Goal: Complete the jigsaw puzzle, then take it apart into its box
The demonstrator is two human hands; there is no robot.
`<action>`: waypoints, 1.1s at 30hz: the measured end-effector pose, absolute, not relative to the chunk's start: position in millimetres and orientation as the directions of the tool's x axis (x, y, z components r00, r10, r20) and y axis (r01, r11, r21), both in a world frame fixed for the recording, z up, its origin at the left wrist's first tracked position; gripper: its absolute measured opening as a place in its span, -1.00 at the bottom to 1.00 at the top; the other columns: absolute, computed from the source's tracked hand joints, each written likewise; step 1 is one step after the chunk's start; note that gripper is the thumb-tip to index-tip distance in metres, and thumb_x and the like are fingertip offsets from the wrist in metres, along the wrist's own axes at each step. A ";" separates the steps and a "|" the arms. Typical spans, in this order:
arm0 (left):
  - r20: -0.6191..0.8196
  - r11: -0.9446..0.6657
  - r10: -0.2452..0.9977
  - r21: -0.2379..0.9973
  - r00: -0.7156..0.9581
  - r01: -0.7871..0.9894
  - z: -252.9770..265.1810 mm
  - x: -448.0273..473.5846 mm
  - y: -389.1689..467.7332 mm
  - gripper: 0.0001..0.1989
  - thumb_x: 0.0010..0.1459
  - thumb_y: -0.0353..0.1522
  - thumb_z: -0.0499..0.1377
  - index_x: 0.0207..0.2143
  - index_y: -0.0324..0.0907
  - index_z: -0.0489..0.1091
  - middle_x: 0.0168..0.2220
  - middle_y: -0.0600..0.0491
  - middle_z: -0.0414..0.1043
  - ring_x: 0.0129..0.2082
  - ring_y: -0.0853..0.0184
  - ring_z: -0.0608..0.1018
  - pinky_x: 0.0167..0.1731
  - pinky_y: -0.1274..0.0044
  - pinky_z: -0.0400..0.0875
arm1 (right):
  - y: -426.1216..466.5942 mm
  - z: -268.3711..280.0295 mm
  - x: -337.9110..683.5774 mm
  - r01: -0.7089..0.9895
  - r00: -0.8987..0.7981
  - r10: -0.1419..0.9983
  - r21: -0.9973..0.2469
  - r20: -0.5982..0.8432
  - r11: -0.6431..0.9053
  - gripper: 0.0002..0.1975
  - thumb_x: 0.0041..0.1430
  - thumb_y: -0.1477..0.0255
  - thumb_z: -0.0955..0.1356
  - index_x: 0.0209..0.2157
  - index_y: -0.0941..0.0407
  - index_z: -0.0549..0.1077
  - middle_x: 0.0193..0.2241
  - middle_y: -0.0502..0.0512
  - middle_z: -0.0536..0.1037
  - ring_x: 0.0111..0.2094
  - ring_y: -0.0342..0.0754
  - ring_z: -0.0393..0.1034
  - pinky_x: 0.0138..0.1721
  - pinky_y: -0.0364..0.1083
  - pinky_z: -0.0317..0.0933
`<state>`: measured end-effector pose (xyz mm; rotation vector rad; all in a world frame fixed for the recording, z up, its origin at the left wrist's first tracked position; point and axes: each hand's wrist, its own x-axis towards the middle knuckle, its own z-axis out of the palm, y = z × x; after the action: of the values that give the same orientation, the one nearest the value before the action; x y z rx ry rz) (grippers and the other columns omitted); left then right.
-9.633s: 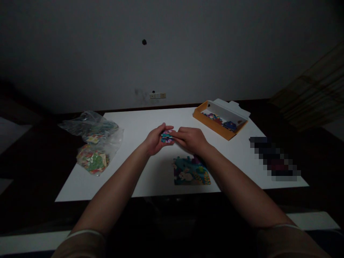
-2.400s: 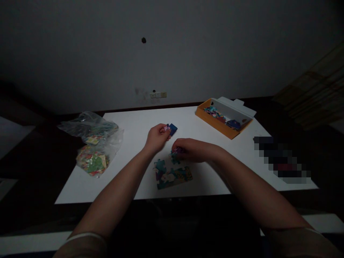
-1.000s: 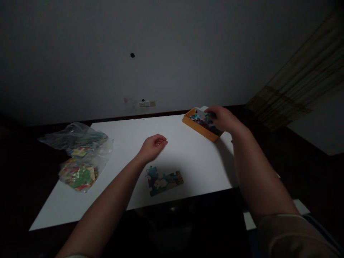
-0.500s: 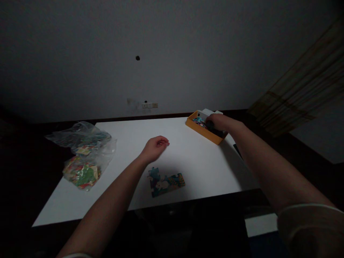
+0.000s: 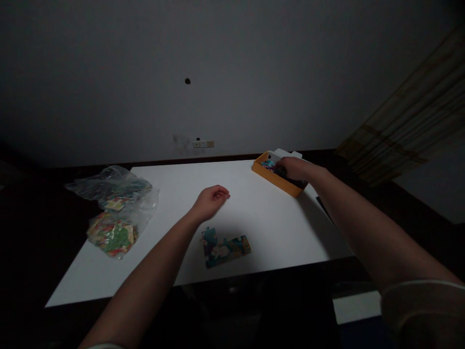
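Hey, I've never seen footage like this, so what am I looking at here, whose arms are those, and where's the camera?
The camera sits on a person's head and looks forward and down, so the two bare arms reaching in from the bottom are that person's own. No machine is involved. The room is dim. In front is a white table. The left hand rests on it, loosely curled; whether it holds anything cannot be told. The right hand reaches into an orange box of colourful puzzle pieces at the far right; its grip is hidden. A partly joined puzzle lies near the front edge, and plastic bags of more pieces lie at the left.
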<state>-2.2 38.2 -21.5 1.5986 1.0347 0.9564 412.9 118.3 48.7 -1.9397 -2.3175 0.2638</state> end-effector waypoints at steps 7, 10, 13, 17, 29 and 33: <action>0.101 -0.170 0.936 0.968 0.336 0.182 -23.7 -0.2 38.7 -0.79 0.16 -0.21 0.42 -0.23 -0.13 0.66 -0.28 -0.02 0.71 -0.30 0.25 0.66 -0.22 0.42 0.55 | 108.5 48.1 423.0 0.970 -0.062 0.997 -0.239 -0.048 0.049 -0.54 0.18 0.66 0.40 0.08 0.14 0.71 0.00 0.27 0.79 -0.06 0.09 0.69 -0.08 -0.09 0.45; 0.100 -0.170 0.933 0.969 0.346 0.178 -24.4 0.1 38.8 -0.80 0.15 -0.21 0.42 -0.24 -0.13 0.66 -0.30 0.00 0.69 -0.33 0.26 0.65 -0.26 0.44 0.53 | 99.3 45.1 421.7 0.965 -0.036 0.999 -0.262 -0.020 0.029 -0.52 0.27 0.68 0.33 0.14 0.18 0.67 0.06 0.29 0.77 -0.06 0.02 0.70 -0.09 -0.13 0.46; 0.100 -0.171 0.931 0.970 0.350 0.175 -24.3 0.0 38.7 -0.79 0.15 -0.20 0.43 -0.24 -0.13 0.65 -0.29 0.00 0.70 -0.33 0.27 0.64 -0.27 0.45 0.51 | 91.9 45.7 417.2 0.969 -0.063 0.998 -0.238 0.014 0.064 -0.61 0.30 0.63 0.37 0.09 0.14 0.70 0.08 0.28 0.76 0.03 0.06 0.67 0.03 -0.10 0.45; 0.102 -0.173 0.930 0.969 0.354 0.175 -23.1 -0.2 38.5 -0.79 0.14 -0.20 0.43 -0.25 -0.13 0.64 -0.33 0.01 0.68 -0.35 0.27 0.63 -0.26 0.44 0.51 | 85.0 51.3 412.9 0.983 -0.087 0.994 -0.156 0.064 0.096 -0.69 0.32 0.50 0.43 0.03 0.13 0.74 0.15 0.36 0.72 0.17 0.19 0.60 0.18 0.01 0.39; 0.103 -0.176 0.932 0.967 0.347 0.185 -27.1 -0.4 41.0 -0.83 0.20 -0.28 0.38 -0.20 -0.17 0.66 -0.25 -0.07 0.73 -0.28 0.25 0.70 -0.20 0.43 0.57 | 10.0 70.1 333.8 0.940 -0.195 0.946 -0.226 0.261 0.256 -0.61 0.42 0.40 0.36 0.16 0.17 0.66 0.13 0.39 0.71 0.12 0.28 0.61 0.21 0.15 0.40; 0.114 -0.188 0.944 0.957 0.311 0.220 -29.9 -0.6 43.4 -0.83 0.24 -0.34 0.32 -0.14 -0.17 0.66 -0.20 -0.08 0.76 -0.23 0.24 0.73 -0.17 0.42 0.59 | -72.2 39.6 230.5 0.628 -0.704 0.706 -0.397 0.075 0.669 -0.48 0.44 0.18 0.46 0.32 0.08 0.57 0.24 0.28 0.67 0.22 0.23 0.59 0.28 0.16 0.42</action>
<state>-0.6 43.4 -29.9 1.6324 1.0765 0.9608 230.5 -72.2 39.6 -1.0801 -2.6622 0.5096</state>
